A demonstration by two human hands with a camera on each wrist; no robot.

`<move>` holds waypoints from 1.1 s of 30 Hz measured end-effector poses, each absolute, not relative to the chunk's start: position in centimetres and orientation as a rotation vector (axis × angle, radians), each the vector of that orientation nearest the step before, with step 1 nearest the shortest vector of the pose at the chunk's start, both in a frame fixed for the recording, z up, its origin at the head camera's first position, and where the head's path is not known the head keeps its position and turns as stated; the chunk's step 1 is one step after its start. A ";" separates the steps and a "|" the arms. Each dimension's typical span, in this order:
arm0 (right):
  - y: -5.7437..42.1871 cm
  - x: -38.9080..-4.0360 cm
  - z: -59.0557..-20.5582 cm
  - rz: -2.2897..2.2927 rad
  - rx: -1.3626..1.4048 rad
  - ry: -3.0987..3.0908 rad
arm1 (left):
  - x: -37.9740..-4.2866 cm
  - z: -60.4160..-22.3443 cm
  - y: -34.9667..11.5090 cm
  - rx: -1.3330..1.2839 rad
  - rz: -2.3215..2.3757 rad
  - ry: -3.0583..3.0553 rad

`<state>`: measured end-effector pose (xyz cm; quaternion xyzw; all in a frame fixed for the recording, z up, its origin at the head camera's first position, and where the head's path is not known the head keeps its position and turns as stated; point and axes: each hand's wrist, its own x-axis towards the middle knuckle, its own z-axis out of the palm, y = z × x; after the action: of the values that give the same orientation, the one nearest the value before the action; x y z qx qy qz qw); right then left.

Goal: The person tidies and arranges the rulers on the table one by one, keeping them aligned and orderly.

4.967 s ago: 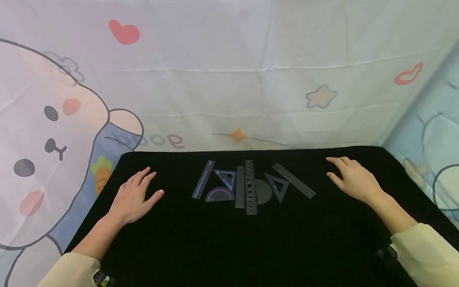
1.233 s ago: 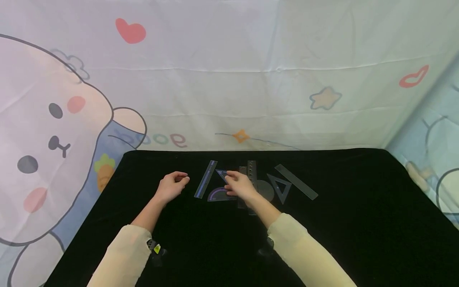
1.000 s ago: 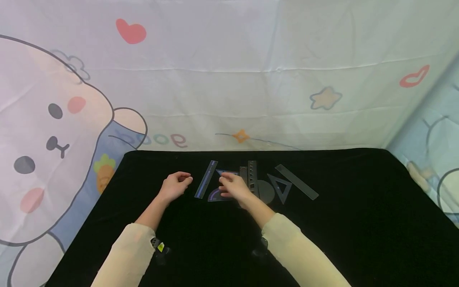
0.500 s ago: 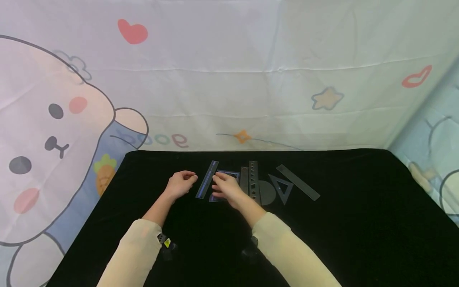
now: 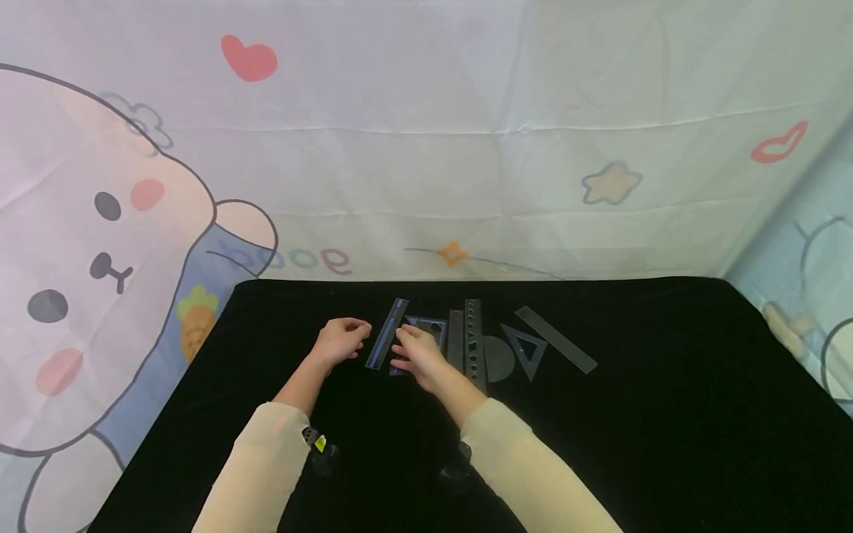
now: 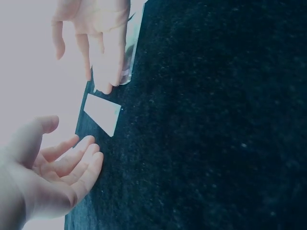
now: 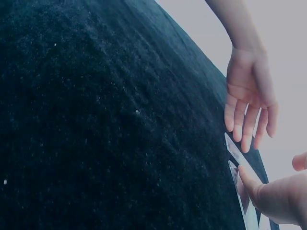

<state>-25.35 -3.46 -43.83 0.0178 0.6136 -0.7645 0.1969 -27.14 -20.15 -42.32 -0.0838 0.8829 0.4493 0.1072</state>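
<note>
a transparent blue-striped ruler (image 5: 386, 334) is laid slantwise on a black cloth (image 5: 633, 429), between a person's two hands. the left hand (image 5: 340, 342) is held just left of it, fingers loosely curved, with nothing gripped. the right hand (image 5: 421, 357) is held just to its right, fingers loosely parted around nothing; whether the ruler is touched cannot be told. by this hand a protractor (image 5: 397, 371) is mostly covered and a blue-edged set square (image 5: 420, 320) partly. farther right, a narrow ruler (image 5: 455, 337), a stencil ruler (image 5: 474, 355), a round disc (image 5: 500, 359), a triangular set square (image 5: 517, 348) and a slanted plain ruler (image 5: 556, 340) are seen.
</note>
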 end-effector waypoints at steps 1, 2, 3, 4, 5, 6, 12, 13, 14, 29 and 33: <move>-3.5 -25.3 -43.9 -2.141 0.050 1.719 | -27.2 -42.3 -20.1 -0.249 1.325 2.592; -3.6 -25.3 -43.8 -2.137 0.047 1.720 | -27.3 -42.2 -20.1 -0.250 1.328 2.586; -3.7 -25.3 -43.8 -2.137 0.050 1.714 | -27.3 -42.2 -20.1 -0.248 1.331 2.581; -3.8 -25.3 -43.8 -2.137 0.056 1.704 | -27.4 -42.2 -20.1 -0.249 1.334 2.577; -3.8 -25.3 -43.8 -2.143 0.059 1.688 | -27.4 -42.1 -20.0 -0.249 1.341 2.570; -4.0 -25.4 -43.8 -2.149 0.075 1.667 | -27.5 -42.1 -19.9 -0.248 1.347 2.563; -4.2 -25.5 -43.8 -2.175 0.081 1.584 | -27.6 -42.1 -19.3 -0.270 1.395 2.511; -4.2 -25.5 -43.8 -2.174 0.081 1.581 | -27.6 -42.1 -19.2 -0.278 1.401 2.506; -4.2 -25.5 -43.8 -2.174 0.085 1.578 | -27.6 -42.1 -19.1 -0.285 1.405 2.501; -4.6 -25.3 -43.6 -2.192 0.135 1.568 | -27.9 -42.5 -18.7 -0.391 1.453 2.447; -4.7 -25.2 -43.6 -2.203 0.137 1.560 | -27.8 -42.7 -18.7 -0.390 1.474 2.439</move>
<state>-25.20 -4.71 -43.63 0.0494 0.5633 -0.7955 0.2179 -27.79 -18.71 -42.72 -0.1346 0.8405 0.5079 0.1324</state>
